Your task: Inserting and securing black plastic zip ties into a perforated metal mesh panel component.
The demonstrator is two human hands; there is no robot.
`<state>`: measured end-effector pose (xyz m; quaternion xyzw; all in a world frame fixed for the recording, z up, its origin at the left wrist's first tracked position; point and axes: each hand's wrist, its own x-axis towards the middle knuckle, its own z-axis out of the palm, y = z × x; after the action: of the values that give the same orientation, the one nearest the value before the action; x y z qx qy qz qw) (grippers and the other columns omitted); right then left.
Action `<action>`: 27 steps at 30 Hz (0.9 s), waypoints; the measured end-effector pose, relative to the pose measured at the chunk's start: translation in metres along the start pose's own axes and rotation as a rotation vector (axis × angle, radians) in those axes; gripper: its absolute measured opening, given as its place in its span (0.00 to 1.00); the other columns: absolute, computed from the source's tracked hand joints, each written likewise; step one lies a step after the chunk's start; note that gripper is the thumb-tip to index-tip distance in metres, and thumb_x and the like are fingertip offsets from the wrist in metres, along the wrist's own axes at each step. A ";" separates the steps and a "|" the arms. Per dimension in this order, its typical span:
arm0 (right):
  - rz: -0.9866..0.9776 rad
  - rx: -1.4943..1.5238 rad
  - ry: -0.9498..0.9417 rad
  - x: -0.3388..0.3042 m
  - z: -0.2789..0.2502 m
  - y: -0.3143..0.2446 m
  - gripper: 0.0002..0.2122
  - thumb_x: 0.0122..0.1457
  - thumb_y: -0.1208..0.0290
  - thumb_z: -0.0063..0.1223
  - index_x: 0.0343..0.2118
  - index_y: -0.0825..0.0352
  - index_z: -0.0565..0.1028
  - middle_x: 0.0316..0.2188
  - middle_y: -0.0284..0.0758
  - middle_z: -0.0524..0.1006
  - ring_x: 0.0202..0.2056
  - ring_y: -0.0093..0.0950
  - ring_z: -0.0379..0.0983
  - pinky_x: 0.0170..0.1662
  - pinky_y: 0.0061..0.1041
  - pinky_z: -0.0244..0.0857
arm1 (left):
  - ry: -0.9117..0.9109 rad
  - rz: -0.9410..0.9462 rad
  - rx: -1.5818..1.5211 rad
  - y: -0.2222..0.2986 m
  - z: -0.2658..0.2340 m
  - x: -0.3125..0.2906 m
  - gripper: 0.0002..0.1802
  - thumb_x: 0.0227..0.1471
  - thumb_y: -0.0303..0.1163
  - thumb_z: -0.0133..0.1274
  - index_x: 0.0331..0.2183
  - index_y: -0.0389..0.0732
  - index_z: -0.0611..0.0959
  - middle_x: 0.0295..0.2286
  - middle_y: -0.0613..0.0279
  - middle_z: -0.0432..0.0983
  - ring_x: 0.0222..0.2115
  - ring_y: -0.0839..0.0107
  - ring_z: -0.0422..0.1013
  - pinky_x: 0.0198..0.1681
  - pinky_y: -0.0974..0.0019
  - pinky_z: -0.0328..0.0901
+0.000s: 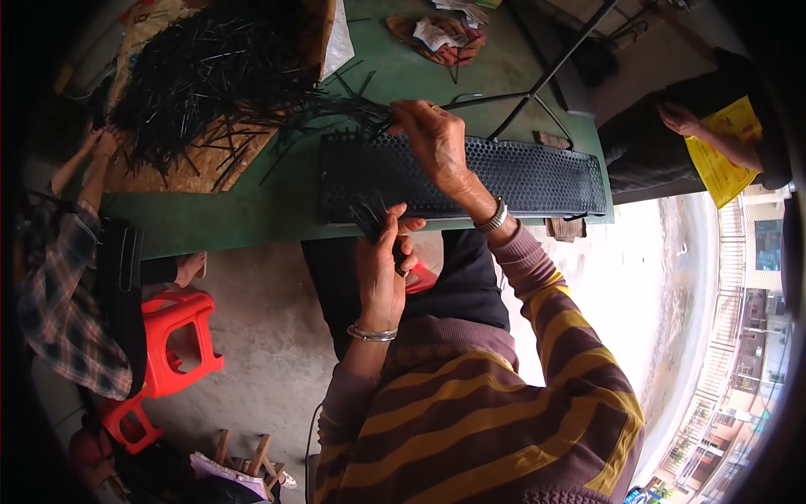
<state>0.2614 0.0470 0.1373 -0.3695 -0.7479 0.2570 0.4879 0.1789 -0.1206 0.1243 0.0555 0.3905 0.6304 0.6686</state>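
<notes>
- Green surface [290,210] stands above a concrete floor [260,315]; red stool [210,323] at left.
- Perforated black panel [520,181] lies along the near edge, its right end near the surface's right edge.
- Heap of black strips [210,76] at upper left; bare green shows between it and the panel.
- Left hand [384,267]: grip closed on a strip bundle [367,218], at the panel's near side.
- Right hand [441,147]: fingers bent over the panel's left part; cannot tell whether the grip holds anything.
- Yellow sheet [729,147] at right bears print.
</notes>
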 end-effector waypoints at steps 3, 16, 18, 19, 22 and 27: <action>-0.024 -0.032 -0.017 0.001 0.001 0.004 0.06 0.60 0.78 0.53 0.38 0.72 0.78 0.28 0.39 0.80 0.28 0.26 0.81 0.31 0.22 0.70 | -0.020 -0.055 -0.013 -0.001 -0.001 -0.001 0.17 0.64 0.40 0.47 0.48 0.39 0.77 0.29 0.58 0.79 0.19 0.80 0.65 0.19 0.74 0.62; -0.121 -0.051 -0.105 0.006 -0.006 0.012 0.07 0.59 0.81 0.51 0.40 0.71 0.77 0.28 0.39 0.78 0.26 0.27 0.79 0.33 0.25 0.70 | -0.098 -0.057 0.025 -0.001 0.000 -0.004 0.17 0.66 0.44 0.42 0.47 0.43 0.76 0.26 0.62 0.75 0.16 0.85 0.56 0.16 0.79 0.47; -0.139 -0.042 -0.107 0.007 -0.005 0.010 0.07 0.60 0.80 0.50 0.40 0.71 0.76 0.28 0.39 0.78 0.26 0.27 0.79 0.32 0.25 0.70 | -0.075 -0.091 0.049 0.003 0.001 -0.006 0.17 0.66 0.44 0.42 0.47 0.43 0.76 0.25 0.63 0.74 0.16 0.85 0.56 0.16 0.79 0.47; -0.123 -0.079 -0.129 0.006 -0.004 0.011 0.08 0.60 0.81 0.50 0.41 0.71 0.76 0.28 0.39 0.77 0.26 0.27 0.79 0.31 0.25 0.70 | -0.084 -0.094 0.046 0.002 0.000 -0.006 0.17 0.66 0.44 0.43 0.46 0.42 0.76 0.26 0.63 0.74 0.16 0.85 0.56 0.16 0.79 0.47; -0.139 -0.137 -0.151 0.006 -0.005 0.015 0.08 0.59 0.81 0.50 0.40 0.72 0.75 0.27 0.39 0.77 0.26 0.28 0.79 0.30 0.25 0.71 | -0.098 -0.085 0.053 0.003 0.003 -0.008 0.17 0.66 0.43 0.43 0.47 0.42 0.76 0.26 0.63 0.74 0.16 0.85 0.57 0.16 0.79 0.47; -0.219 -0.144 -0.148 0.011 -0.003 0.014 0.12 0.51 0.85 0.51 0.39 0.72 0.75 0.27 0.39 0.77 0.27 0.30 0.79 0.31 0.27 0.72 | -0.104 -0.064 0.043 -0.002 -0.001 -0.008 0.17 0.66 0.43 0.43 0.47 0.43 0.76 0.26 0.63 0.74 0.16 0.85 0.57 0.16 0.79 0.47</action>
<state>0.2651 0.0645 0.1341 -0.2997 -0.8341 0.1746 0.4289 0.1806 -0.1282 0.1265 0.0899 0.3704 0.5962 0.7066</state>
